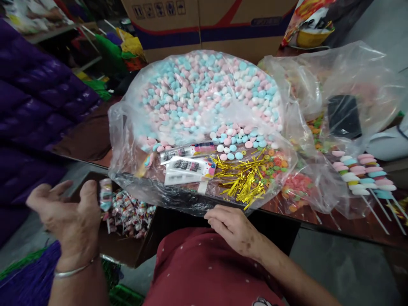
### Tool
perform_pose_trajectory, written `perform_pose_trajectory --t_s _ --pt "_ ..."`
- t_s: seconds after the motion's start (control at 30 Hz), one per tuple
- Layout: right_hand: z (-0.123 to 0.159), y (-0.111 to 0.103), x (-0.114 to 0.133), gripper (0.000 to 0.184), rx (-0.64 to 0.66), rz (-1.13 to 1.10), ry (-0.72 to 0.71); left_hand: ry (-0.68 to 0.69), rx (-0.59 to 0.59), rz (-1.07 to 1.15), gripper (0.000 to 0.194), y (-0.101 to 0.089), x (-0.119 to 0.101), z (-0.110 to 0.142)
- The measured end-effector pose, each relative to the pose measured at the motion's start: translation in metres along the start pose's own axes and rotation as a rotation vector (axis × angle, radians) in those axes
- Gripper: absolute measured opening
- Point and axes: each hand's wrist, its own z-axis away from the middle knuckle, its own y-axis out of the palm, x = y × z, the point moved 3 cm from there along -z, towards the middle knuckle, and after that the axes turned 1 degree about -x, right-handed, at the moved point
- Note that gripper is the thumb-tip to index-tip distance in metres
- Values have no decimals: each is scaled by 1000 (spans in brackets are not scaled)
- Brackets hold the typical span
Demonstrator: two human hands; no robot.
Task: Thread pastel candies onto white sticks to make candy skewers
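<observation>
My left hand (66,214) is open, palm up with fingers spread, over the left side of a cardboard box (127,250). Just right of its thumb is a wrapped candy skewer (106,194), apart from the palm. Inside the box lie many wrapped candy skewers (132,212). At the table's front edge, my right hand (236,231) has its fingers curled together by the rim of a clear plastic bag (178,206); what they hold, if anything, is hidden. Printed bags (188,168) and gold twist ties (245,178) lie near it on the plastic.
Pink, blue and white candies (207,93) fill the large bag. Ring candies (276,163) and pink gummies (298,187) lie to the right, beside candy skewers (363,174) on sticks and a dark phone-like slab (344,116). A large carton (223,21) stands behind.
</observation>
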Motion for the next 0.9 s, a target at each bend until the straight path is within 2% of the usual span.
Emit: perform_pose_trajectory --t_s 0.07,0.1,0.13,0.17,0.2,0.23,0.27,0.33,0.43,0.53,0.67,0.9 --pt "1 1 1 23 16 10 -7 68 -107 -11 44 5 -7 3" --pt "1 2 1 23 25 16 -14 139 -72 9 32 15 -14 8" --pt "1 4 2 23 34 21 -22 216 37 16 22 30 -24 16" --pt "2 6 2 23 40 26 -28 289 217 37 16 49 -34 26" --pt "2 7 2 23 44 30 -28 379 402 50 15 68 -45 37" --pt "3 7 2 23 45 36 -24 481 520 54 15 86 -56 48" --pt "4 7 3 23 41 43 -19 592 601 35 16 102 -66 59" --pt "7 6 3 23 28 62 -8 770 688 -63 21 130 -80 76" --pt "13 3 1 24 11 76 10 892 773 -239 24 157 -85 88" --pt "16 2 -1 24 -6 78 17 944 828 -312 20 166 -82 88" --pt "16 5 -3 24 -12 73 23 980 888 -368 19 167 -83 87" --pt "15 4 5 22 -6 27 24 1008 848 -497 22 169 -85 92"
